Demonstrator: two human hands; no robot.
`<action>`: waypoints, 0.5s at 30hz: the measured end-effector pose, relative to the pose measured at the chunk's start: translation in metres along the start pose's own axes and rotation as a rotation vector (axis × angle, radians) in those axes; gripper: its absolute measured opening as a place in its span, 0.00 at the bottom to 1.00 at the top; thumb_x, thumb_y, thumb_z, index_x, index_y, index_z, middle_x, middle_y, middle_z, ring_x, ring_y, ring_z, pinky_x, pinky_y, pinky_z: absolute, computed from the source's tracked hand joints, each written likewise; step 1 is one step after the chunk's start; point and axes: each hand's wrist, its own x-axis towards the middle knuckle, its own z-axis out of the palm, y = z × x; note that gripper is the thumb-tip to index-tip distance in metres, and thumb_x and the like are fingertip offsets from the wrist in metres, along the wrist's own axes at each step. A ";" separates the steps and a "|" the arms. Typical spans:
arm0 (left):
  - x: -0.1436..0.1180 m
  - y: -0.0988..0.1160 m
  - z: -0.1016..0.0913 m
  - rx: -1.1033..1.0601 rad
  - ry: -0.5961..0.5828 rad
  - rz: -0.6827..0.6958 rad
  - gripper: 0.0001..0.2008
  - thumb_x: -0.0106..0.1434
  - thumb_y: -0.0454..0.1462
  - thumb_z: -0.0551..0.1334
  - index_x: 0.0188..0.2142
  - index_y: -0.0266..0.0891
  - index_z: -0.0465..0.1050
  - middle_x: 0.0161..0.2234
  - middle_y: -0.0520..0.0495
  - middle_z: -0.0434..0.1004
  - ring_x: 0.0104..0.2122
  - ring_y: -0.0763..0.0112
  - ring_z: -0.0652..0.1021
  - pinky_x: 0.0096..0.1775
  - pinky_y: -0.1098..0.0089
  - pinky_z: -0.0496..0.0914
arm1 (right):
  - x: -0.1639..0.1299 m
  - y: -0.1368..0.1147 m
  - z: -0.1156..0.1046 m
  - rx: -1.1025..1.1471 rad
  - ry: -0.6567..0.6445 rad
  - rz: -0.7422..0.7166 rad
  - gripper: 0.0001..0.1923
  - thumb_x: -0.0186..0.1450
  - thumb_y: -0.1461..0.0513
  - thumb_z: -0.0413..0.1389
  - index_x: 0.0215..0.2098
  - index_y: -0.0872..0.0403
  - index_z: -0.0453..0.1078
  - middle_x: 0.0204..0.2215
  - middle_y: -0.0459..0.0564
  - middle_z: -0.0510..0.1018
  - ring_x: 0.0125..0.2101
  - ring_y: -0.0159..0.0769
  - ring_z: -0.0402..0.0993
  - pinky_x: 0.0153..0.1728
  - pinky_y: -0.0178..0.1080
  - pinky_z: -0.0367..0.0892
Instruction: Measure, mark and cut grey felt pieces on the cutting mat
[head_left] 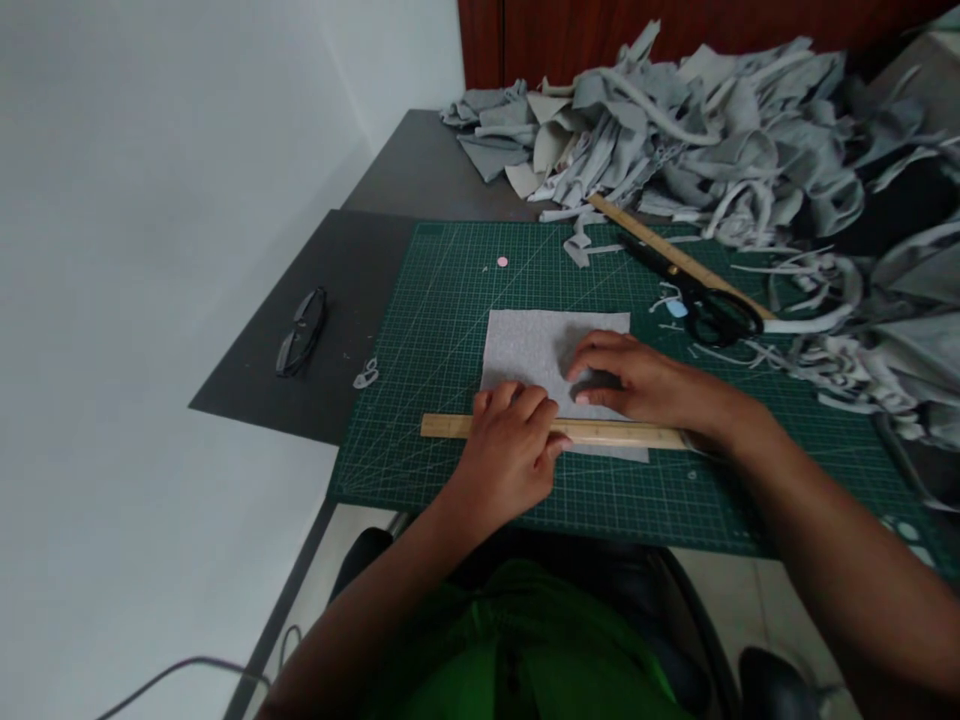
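A light grey piece of fabric [525, 345] lies flat on the green cutting mat [442, 300]. Across its lower part runs a wooden ruler [626, 433], and a strip of fabric shows below it. My left hand [517, 445] grips the ruler left of its middle, fingers curled over it and thumb at its near edge. Over the right side of the fabric, my right hand [634, 380] is curved with thumb and fingers apart, holding nothing that I can see. Its wrist passes over the ruler's right end.
Black scissors [709, 300] lie beside a second wooden ruler [660, 240] at the back right. A large heap of grey fabric scraps [660, 130] covers the back and right. Eyeglasses [302, 330] rest on the dark table [360, 250] at left, next to the white wall [187, 200].
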 end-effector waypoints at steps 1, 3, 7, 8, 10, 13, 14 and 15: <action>0.000 0.000 0.000 0.003 0.005 -0.001 0.05 0.72 0.39 0.64 0.44 0.41 0.72 0.48 0.46 0.78 0.51 0.53 0.71 0.49 0.52 0.64 | 0.000 0.000 0.000 0.000 -0.003 0.003 0.07 0.71 0.58 0.61 0.47 0.48 0.76 0.45 0.51 0.76 0.49 0.47 0.74 0.53 0.51 0.68; 0.001 -0.001 0.000 0.014 0.014 0.000 0.05 0.71 0.39 0.65 0.44 0.41 0.72 0.48 0.46 0.78 0.51 0.53 0.71 0.49 0.52 0.64 | 0.000 0.000 -0.001 0.001 -0.009 0.004 0.07 0.71 0.59 0.61 0.47 0.47 0.76 0.46 0.51 0.76 0.50 0.47 0.73 0.53 0.52 0.68; 0.001 0.000 -0.001 0.026 0.018 0.009 0.05 0.70 0.39 0.65 0.43 0.41 0.72 0.47 0.46 0.79 0.50 0.53 0.71 0.48 0.51 0.64 | 0.000 0.001 -0.001 0.009 -0.016 -0.002 0.08 0.71 0.59 0.61 0.48 0.47 0.75 0.46 0.51 0.75 0.50 0.46 0.73 0.53 0.51 0.69; 0.001 0.000 -0.001 0.026 0.017 0.009 0.05 0.70 0.38 0.65 0.43 0.41 0.72 0.47 0.46 0.79 0.50 0.53 0.71 0.48 0.51 0.64 | 0.000 0.000 -0.001 0.010 -0.019 -0.004 0.07 0.71 0.59 0.61 0.48 0.47 0.75 0.46 0.51 0.75 0.50 0.46 0.73 0.53 0.51 0.69; 0.001 0.000 -0.001 0.026 0.012 0.004 0.05 0.70 0.38 0.65 0.42 0.41 0.73 0.47 0.46 0.79 0.51 0.53 0.71 0.48 0.52 0.64 | 0.001 -0.001 -0.001 0.013 -0.016 -0.007 0.07 0.71 0.60 0.61 0.48 0.47 0.75 0.45 0.51 0.75 0.49 0.46 0.73 0.53 0.51 0.69; 0.001 0.000 -0.001 0.026 0.007 0.001 0.05 0.70 0.38 0.66 0.43 0.41 0.73 0.47 0.46 0.78 0.51 0.52 0.71 0.49 0.52 0.64 | 0.001 -0.004 -0.002 0.022 -0.007 -0.010 0.07 0.71 0.61 0.61 0.47 0.48 0.75 0.45 0.51 0.75 0.49 0.46 0.73 0.53 0.51 0.68; 0.001 0.000 -0.001 0.025 0.005 0.003 0.05 0.70 0.38 0.66 0.42 0.41 0.73 0.47 0.46 0.78 0.51 0.52 0.71 0.49 0.52 0.64 | 0.001 -0.005 -0.002 0.025 -0.006 -0.008 0.07 0.71 0.61 0.61 0.47 0.48 0.75 0.45 0.51 0.75 0.48 0.46 0.74 0.53 0.51 0.68; 0.002 -0.001 -0.002 0.023 0.004 0.005 0.05 0.70 0.39 0.66 0.42 0.41 0.73 0.47 0.46 0.78 0.51 0.52 0.71 0.48 0.52 0.64 | 0.001 -0.005 -0.002 0.027 -0.006 -0.005 0.07 0.71 0.61 0.61 0.48 0.48 0.75 0.45 0.51 0.75 0.48 0.46 0.74 0.53 0.51 0.68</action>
